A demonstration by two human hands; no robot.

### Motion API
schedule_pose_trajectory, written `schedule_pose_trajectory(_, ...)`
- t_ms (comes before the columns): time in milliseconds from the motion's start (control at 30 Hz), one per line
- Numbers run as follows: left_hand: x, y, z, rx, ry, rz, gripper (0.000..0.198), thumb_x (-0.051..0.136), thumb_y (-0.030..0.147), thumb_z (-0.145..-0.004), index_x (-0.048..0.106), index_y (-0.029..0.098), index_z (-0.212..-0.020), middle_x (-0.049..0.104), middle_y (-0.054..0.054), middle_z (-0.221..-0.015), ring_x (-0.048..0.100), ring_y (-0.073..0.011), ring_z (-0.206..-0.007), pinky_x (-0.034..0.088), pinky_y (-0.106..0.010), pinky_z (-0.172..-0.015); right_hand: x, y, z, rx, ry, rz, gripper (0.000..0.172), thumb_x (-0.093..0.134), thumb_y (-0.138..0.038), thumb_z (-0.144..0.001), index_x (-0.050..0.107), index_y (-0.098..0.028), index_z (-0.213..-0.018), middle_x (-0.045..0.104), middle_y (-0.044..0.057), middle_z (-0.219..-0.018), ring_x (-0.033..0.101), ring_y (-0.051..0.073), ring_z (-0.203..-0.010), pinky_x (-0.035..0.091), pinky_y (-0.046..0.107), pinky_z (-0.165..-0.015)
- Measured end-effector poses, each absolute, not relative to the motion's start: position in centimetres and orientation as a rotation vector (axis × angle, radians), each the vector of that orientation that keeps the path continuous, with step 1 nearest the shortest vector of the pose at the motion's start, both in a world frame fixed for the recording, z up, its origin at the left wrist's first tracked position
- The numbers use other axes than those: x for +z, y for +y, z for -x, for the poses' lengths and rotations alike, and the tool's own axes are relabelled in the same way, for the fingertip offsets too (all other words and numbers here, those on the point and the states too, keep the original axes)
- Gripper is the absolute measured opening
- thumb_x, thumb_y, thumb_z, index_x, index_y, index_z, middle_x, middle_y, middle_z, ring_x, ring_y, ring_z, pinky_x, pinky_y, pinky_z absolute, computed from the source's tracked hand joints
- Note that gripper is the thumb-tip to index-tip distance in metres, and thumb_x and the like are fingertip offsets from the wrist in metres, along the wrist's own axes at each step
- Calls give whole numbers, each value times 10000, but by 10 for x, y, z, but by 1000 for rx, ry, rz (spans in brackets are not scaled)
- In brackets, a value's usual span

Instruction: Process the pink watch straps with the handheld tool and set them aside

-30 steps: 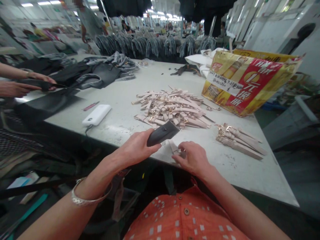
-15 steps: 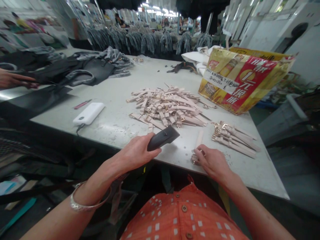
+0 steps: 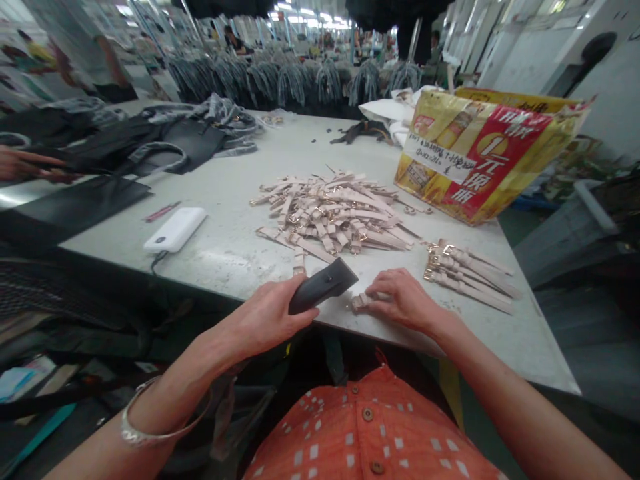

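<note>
My left hand (image 3: 270,313) is wrapped round a black hand tool (image 3: 325,283) with a broad, angled end; its exact kind I cannot make out. Close to the tool's end, my right hand (image 3: 403,300) pinches a pale beige buckle strap (image 3: 359,302), its buckle end pointing left and the rest partly covered by the fingers. Just beyond both hands lies a heaped pile of similar buckle straps (image 3: 335,213). To the right of my right hand, a smaller bundle of straps (image 3: 470,277) lies lined up side by side, buckles to the left.
A white power bank (image 3: 175,230) with a cable and a thin red tool (image 3: 163,211) lie on the left. Black bags (image 3: 195,140) cover the far left, where a co-worker's hand (image 3: 30,165) works. A yellow-and-red carton (image 3: 450,167) stands at the back right.
My right hand has moved left and slightly away from me, bringing the strap closer to the black tool. The strap has turned, its buckle end now leftward. My left hand has barely shifted.
</note>
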State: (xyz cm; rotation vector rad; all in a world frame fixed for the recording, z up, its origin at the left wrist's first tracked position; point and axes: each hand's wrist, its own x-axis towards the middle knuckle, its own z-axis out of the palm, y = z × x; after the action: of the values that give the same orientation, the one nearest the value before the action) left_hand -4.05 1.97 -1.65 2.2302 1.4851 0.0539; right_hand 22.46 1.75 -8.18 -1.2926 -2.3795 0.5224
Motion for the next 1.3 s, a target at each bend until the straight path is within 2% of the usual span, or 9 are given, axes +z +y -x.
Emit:
schedule_pose_trajectory(133, -12, 14, 48, 0, 1482, -2187, 295, 479, 458, -757, 550, 230, -930, 628, -1, -786, 569, -161, -688, 381, -253, -602, -95, 17, -209, 608, -2173, 1304, 165, 589, -296, -795, 689, -226, -904, 601, 41, -858, 553, 151, -759, 416, 271, -682)
schedule_pose_trajectory(467, -25, 12, 50, -141, 1390, -2200, 251, 479, 426, -761, 544, 235, -910, 615, -12, -789, 567, -163, -698, 367, -238, -583, -117, 9, -205, 627, -1929, 1296, 118, 645, -229, -745, 692, -222, -854, 616, 37, -825, 571, 158, -758, 448, 292, -685)
schedule_pose_trajectory(733, -21, 23, 41, -163, 1326, -2285, 205, 474, 391, -766, 538, 227, -871, 615, -17, -777, 556, -151, -669, 343, -231, -558, -110, 9, -204, 617, -1970, 1340, 31, 624, -190, -747, 650, -208, -749, 573, 23, -782, 530, 153, -762, 415, 282, -685)
schedule_pose_trajectory(867, -18, 28, 36, -181, 1299, -2291, 202, 476, 391, -765, 542, 228, -866, 618, -13, -765, 557, -151, -658, 337, -233, -546, -105, 11, -207, 691, -2015, 1328, 76, 620, -149, -726, 582, -184, -670, 538, 9, -762, 500, 142, -754, 386, 262, -668)
schedule_pose_trajectory(1067, -17, 38, 29, -188, 1230, -2286, 238, 494, 411, -751, 555, 223, -883, 625, -16, -778, 565, -158, -681, 359, -237, -569, -105, 12, -214, 761, -2009, 1331, 104, 586, -116, -728, 521, -174, -671, 496, -3, -763, 470, 124, -727, 354, 242, -644)
schedule_pose_trajectory(1300, -22, 38, 26, -120, 1280, -2240, 281, 502, 426, -735, 570, 205, -896, 626, -16, -797, 562, -153, -682, 361, -237, -566, -109, 12, -216, 731, -1983, 1334, 106, 575, -155, -754, 504, -178, -679, 483, -9, -751, 459, 117, -700, 342, 237, -622)
